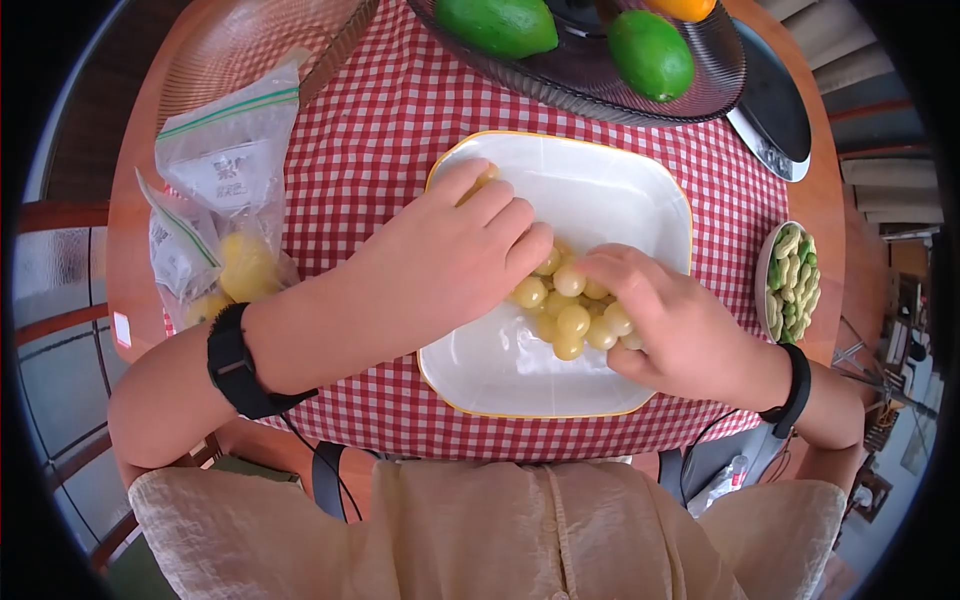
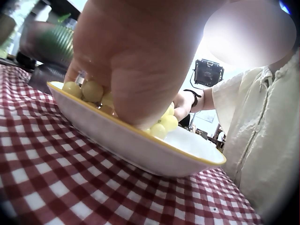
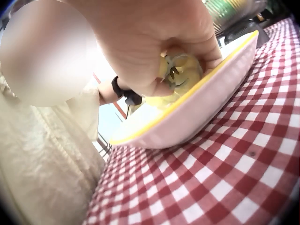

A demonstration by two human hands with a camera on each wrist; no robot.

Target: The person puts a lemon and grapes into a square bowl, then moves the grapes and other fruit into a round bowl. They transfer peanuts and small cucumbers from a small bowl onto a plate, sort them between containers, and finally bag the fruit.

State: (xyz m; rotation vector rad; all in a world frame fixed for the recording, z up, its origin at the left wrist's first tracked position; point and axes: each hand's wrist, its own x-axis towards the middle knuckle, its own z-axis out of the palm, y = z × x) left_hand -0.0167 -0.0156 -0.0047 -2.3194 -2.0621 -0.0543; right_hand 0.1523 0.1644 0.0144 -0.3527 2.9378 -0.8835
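A bunch of yellow-green grapes [image 1: 573, 321] lies in a white dish [image 1: 610, 185] with a yellow rim. From the right, my right hand [image 1: 675, 320] grips the bunch, fingers over its top and thumb at its near side. In the right wrist view, a dark stem end shows among the grapes [image 3: 190, 77] beside the thumb. My left hand [image 1: 455, 245] reaches across the dish's left side, its curled fingers holding grapes at that end. More grapes [image 2: 93, 91] peek out by its fingers in the left wrist view; the palm hides the rest.
Zip bags [image 1: 225, 180] with yellow fruit lie at left, beside a clear ribbed bowl [image 1: 215, 60]. A dark glass bowl [image 1: 590, 85] bears green fruit at the back. A small bowl of peanut-like pods [image 1: 792, 285] and a dark oval tray [image 1: 775, 100] are at right.
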